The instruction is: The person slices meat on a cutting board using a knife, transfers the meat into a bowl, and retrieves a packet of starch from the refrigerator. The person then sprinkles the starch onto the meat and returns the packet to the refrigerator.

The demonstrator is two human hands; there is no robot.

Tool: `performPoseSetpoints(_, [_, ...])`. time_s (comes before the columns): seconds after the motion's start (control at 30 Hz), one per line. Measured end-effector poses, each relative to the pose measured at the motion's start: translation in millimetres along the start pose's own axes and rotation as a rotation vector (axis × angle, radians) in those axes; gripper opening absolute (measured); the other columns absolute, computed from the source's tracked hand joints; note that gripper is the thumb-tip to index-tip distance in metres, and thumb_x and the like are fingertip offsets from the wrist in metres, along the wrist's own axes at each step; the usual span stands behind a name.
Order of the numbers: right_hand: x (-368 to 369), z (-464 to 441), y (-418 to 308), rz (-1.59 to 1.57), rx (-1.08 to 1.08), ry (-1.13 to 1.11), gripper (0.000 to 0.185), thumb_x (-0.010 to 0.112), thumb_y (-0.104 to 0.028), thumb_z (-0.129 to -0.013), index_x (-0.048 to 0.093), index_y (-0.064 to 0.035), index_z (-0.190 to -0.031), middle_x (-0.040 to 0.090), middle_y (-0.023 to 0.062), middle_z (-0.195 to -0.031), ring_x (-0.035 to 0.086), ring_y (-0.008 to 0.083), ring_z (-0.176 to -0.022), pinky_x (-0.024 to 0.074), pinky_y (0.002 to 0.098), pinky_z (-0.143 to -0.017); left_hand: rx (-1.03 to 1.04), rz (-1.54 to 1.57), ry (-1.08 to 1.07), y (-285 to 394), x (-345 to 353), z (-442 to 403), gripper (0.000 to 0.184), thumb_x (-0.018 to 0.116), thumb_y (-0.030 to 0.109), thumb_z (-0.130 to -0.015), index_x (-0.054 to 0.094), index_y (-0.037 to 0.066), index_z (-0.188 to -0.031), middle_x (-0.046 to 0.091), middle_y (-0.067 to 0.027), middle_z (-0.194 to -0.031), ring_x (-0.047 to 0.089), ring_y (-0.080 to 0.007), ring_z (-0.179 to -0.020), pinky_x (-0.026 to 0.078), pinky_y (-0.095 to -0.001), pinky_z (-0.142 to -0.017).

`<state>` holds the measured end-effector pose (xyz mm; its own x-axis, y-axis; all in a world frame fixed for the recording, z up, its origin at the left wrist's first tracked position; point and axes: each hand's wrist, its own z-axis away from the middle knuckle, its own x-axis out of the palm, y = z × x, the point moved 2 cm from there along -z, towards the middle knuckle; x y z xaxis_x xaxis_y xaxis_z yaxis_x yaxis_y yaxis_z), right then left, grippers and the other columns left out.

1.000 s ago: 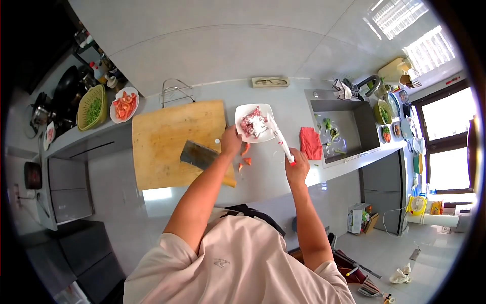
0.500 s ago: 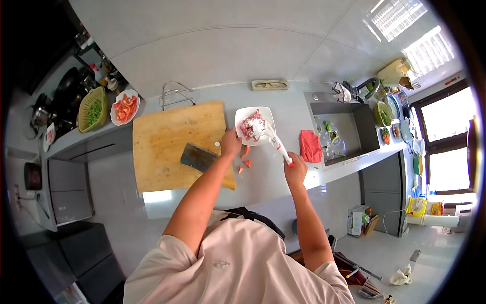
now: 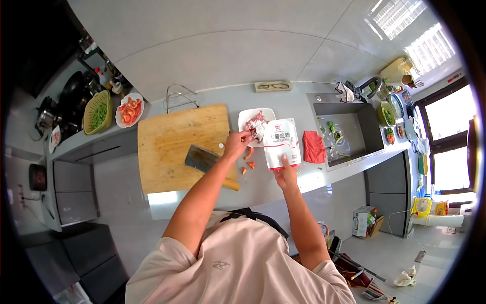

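Note:
A white square bowl (image 3: 243,114) on the counter holds pieces of raw meat (image 3: 254,123) with white powder on top. My left hand (image 3: 237,144) is at the bowl's left side, its fingers closed over the rim beside the meat; what they pinch, if anything, is too small to make out. In my right hand (image 3: 286,175) is a white and red packet (image 3: 281,144), gripped at its bottom edge, its printed front facing up. The packet covers the bowl's lower right corner. Small orange-red pieces (image 3: 250,164) lie below the bowl.
Left of the bowl, a cleaver (image 3: 201,158) rests on a wooden cutting board (image 3: 177,129). A red cloth (image 3: 314,147) lies between the packet and the sink (image 3: 372,129). At the far left are a plate of cut tomatoes (image 3: 130,111) and a green basket (image 3: 97,112).
The packet has turned from edge-on and tilted over the bowl to flat, face up. My left hand has moved from the bowl's lower left corner up to its left side, near the meat.

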<state>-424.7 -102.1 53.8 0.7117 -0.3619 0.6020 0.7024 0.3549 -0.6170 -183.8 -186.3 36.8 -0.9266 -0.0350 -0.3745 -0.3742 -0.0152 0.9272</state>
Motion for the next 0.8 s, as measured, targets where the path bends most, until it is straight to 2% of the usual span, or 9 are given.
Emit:
performPoseSetpoints(0.03, [3.0, -1.8, -0.2, -0.006, 0.013, -0.032, 0.053, 0.067, -0.017, -0.104, 0.044, -0.0146, -0.152, 0.06, 0.0069, -0.143, 0.065, 0.0262, -0.123, 0.0612, 0.0448, -0.09, 0.037, 0.06, -0.06, 7.5, 1.3, -2.8, 0.024, 0.078, 0.017, -0.091, 0.077, 0.002, -0.109, 0.075, -0.0139, -0.091, 0.07, -0.0262, -0.079, 0.055, -0.0383, -0.072])
performPoseSetpoints(0.13, [12.1, -6.4, -1.6, 0.004, 0.05, -0.101, 0.053, 0.067, -0.021, -0.105, 0.044, -0.0151, -0.152, 0.06, 0.0061, -0.143, 0.065, 0.0262, -0.123, 0.0598, 0.0456, -0.091, -0.075, 0.174, -0.149, 33.2, 4.8, -4.5, 0.027, 0.078, 0.024, -0.093, 0.078, 0.0, -0.105, 0.076, -0.0096, -0.084, 0.069, -0.0178, -0.073, 0.055, -0.0345, -0.07])
performPoseSetpoints(0.3, [25.9, -8.6, -8.8, 0.159, 0.106, -0.034, 0.049, 0.073, -0.027, -0.101, 0.053, -0.015, -0.144, 0.066, 0.0029, -0.13, 0.065, 0.0211, -0.115, 0.0541, 0.043, -0.094, -0.139, 0.208, -0.144, 29.0, 7.9, -17.3, 0.025, 0.076, 0.021, -0.097, 0.077, -0.002, -0.108, 0.074, -0.0041, -0.084, 0.065, -0.0109, -0.074, 0.053, -0.0296, -0.07])
performPoseSetpoints(0.4, [-11.5, -42.0, -14.8, 0.319, 0.012, 0.047, 0.041, 0.078, -0.026, -0.098, 0.062, -0.0117, -0.133, 0.069, 0.0014, -0.118, 0.064, 0.0174, -0.11, 0.0504, 0.0416, -0.097, -0.202, 0.361, -0.136, 36.7, -4.9, -19.4, 0.021, 0.075, 0.016, -0.097, 0.077, -0.003, -0.108, 0.074, -0.0034, -0.085, 0.065, -0.01, -0.073, 0.052, -0.0288, -0.069])
performPoseSetpoints(0.43, [-4.2, -37.4, -27.4, 0.392, -0.089, 0.048, 0.038, 0.081, -0.021, -0.094, 0.067, -0.0061, -0.126, 0.071, 0.0011, -0.112, 0.063, 0.0154, -0.108, 0.0506, 0.0389, -0.095, -0.234, 0.44, -0.137, 41.1, -10.5, -18.3, 0.02, 0.075, 0.014, -0.097, 0.077, -0.002, -0.107, 0.074, -0.0036, -0.084, 0.065, -0.0103, -0.072, 0.052, -0.029, -0.069])
performPoseSetpoints(0.53, [21.5, -37.9, -55.1, 0.653, -0.349, -0.116, 0.041, 0.081, -0.019, -0.092, 0.068, -0.0055, -0.128, 0.071, 0.0011, -0.117, 0.062, 0.0139, -0.11, 0.0498, 0.0348, -0.094, -0.016, 0.057, -0.071, 56.1, -25.4, -18.1, 0.017, 0.075, 0.012, -0.096, 0.076, -0.002, -0.105, 0.074, -0.0066, -0.084, 0.067, -0.013, -0.073, 0.052, -0.0303, -0.068])
performPoseSetpoints(0.67, [45.4, -40.3, -80.2, 1.042, -0.462, -0.025, 0.031, 0.08, -0.022, -0.094, 0.075, -0.0021, -0.117, 0.074, 0.001, -0.101, 0.062, 0.0116, -0.09, 0.0496, 0.0302, -0.081, 0.246, -0.075, -0.033, 85.4, -31.9, -18.3, 0.017, 0.075, 0.012, -0.095, 0.076, 0.0, -0.106, 0.074, -0.0113, -0.092, 0.068, -0.0205, -0.075, 0.053, -0.0334, -0.069])
performPoseSetpoints(0.7, [54.7, -35.8, -83.9, 1.008, -0.548, -0.004, 0.03, 0.079, -0.023, -0.096, 0.076, 0.0028, -0.11, 0.072, 0.0009, -0.089, 0.059, 0.0107, -0.081, 0.049, 0.0294, -0.076, 0.301, -0.091, -0.01, 94.0, -33.7, -20.0, 0.017, 0.074, 0.013, -0.095, 0.076, 0.0, -0.106, 0.073, -0.0118, -0.094, 0.068, -0.0222, -0.076, 0.053, -0.034, -0.07])
performPoseSetpoints(0.8, [51.7, -39.1, -82.1, 1.026, -0.414, -0.03, 0.03, 0.078, -0.024, -0.097, 0.075, 0.0028, -0.112, 0.073, 0.0014, -0.09, 0.06, 0.0092, -0.083, 0.049, 0.0276, -0.076, 0.391, -0.184, -0.003, 98.9, -35.1, -19.5, 0.016, 0.074, 0.011, -0.094, 0.077, 0.001, -0.106, 0.073, -0.0127, -0.098, 0.067, -0.0251, -0.077, 0.054, -0.0351, -0.071])
